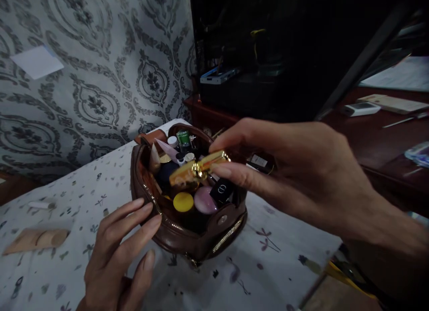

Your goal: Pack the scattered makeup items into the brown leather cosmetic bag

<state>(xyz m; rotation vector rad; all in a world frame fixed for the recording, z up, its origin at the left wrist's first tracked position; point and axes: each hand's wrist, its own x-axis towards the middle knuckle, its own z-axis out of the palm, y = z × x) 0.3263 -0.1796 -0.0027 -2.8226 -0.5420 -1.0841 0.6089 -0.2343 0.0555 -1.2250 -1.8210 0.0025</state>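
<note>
A brown zippered bag (161, 237) stands unzipped on the table, packed with cosmetics. My right hand (295, 163) pinches a small gold case with a clasp (182, 173) between thumb and fingers, over the bag's opening. The fingertips of my left hand (117, 253) rest against the bag's near left rim, fingers stretched out and the thumb apart. Inside the bag show a yellow round lid (183, 202), a pink round item (205, 200), a black cosmetic item (221, 190), a green-capped bottle (183, 137) and several tubes. Deeper contents are hidden.
A beige tube (36, 240) and a small white tube (40, 205) lie left on the patterned tablecloth (261, 275). Behind are a papered wall (94, 69) and a large dark screen (284, 47). A reddish-brown surface (389, 136) at right carries papers and small objects.
</note>
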